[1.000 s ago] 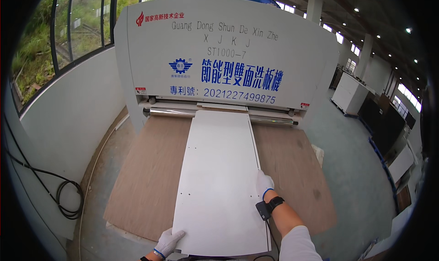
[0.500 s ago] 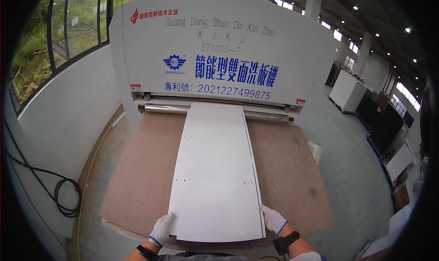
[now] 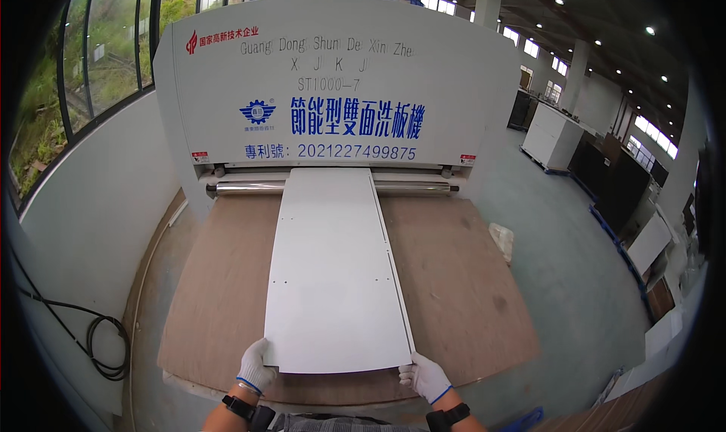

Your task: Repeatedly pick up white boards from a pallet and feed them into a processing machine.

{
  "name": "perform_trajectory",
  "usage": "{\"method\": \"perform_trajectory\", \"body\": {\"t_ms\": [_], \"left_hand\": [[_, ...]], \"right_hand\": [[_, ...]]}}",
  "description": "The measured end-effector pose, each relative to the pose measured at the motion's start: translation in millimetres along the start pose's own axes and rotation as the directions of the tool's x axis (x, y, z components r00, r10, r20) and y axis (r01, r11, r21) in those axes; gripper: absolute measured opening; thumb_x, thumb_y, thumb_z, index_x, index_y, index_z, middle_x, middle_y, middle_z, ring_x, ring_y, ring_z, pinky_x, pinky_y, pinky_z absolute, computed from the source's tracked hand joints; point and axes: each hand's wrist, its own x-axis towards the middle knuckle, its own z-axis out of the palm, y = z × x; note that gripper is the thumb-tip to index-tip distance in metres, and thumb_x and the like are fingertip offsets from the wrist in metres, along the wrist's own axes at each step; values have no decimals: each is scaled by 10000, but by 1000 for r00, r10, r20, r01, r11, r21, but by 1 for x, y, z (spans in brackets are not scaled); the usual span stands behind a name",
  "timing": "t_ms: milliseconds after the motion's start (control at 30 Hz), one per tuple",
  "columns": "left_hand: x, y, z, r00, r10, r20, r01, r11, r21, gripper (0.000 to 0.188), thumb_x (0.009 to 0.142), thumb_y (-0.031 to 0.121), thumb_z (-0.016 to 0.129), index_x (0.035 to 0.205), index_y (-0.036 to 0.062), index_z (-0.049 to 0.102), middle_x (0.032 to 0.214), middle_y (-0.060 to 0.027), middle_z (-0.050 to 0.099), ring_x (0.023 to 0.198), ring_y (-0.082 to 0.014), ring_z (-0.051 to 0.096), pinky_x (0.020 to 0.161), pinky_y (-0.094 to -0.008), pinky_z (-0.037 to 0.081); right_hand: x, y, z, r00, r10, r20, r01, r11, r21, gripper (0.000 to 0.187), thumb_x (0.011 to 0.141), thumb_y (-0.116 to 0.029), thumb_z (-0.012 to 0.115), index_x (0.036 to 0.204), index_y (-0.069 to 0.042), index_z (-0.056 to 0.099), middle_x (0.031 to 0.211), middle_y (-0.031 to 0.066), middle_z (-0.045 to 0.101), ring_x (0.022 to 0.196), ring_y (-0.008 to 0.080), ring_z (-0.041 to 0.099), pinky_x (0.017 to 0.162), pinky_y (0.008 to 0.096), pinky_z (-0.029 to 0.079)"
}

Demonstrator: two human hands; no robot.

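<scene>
A long white panel (image 3: 333, 281) with small drilled holes and a groove along its right side lies lengthwise in front of me. Its far end meets the slot of a large white machine (image 3: 302, 76), by the shiny metal roller (image 3: 249, 189). My left hand (image 3: 257, 368), in a white knit glove, grips the panel's near left corner, thumb on top. At the near right corner, my right hand (image 3: 427, 375), gloved alike, has its fingers curled on the edge. Both hands' undersides are hidden.
A brown board (image 3: 469, 296) spreads under the panel. Black cable (image 3: 106, 349) hangs coiled at the left wall, below windows. To the right, past the grey floor (image 3: 552, 281), stand a white stack (image 3: 554, 137) and dark panels (image 3: 612, 178).
The panel has slid away from me, farther toward the machine. My right hand has shifted from its right side to the near corner. My view has turned slightly right.
</scene>
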Motion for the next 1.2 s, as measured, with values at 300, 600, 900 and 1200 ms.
{"method": "perform_trajectory", "body": {"t_ms": [300,600,900,1200], "left_hand": [[10,15,16,975,-7,224,20,998,-57,282,913,170,390,1081,24,564,1076,-111,632,1010,-244,604,903,-367,473],[34,30,23,956,13,292,6,998,-66,341,960,203,362,1150,-15,543,1148,-136,606,1074,-256,576,958,-369,446],[66,30,27,961,100,257,-85,994,-67,355,926,233,384,1109,-15,560,1090,-126,629,1010,-259,603,920,-370,472],[125,41,7,934,312,174,-334,935,119,364,934,246,395,1136,-9,557,1124,-119,604,1048,-244,572,917,-377,465]], "right_hand": [[4,-12,28,991,-118,-64,126,983,134,315,953,-341,469,962,-37,556,757,127,611,615,235,588,550,363,505],[23,-13,36,983,-181,32,163,938,306,300,953,-316,491,988,-23,550,805,158,619,658,247,610,612,378,548],[44,-14,46,966,-254,53,225,920,321,278,956,-297,491,988,-26,547,943,193,619,841,290,619,754,423,545],[13,-18,44,914,-399,71,334,842,424,287,963,-244,492,1149,-25,490,1037,167,602,896,277,617,804,419,539]]}}
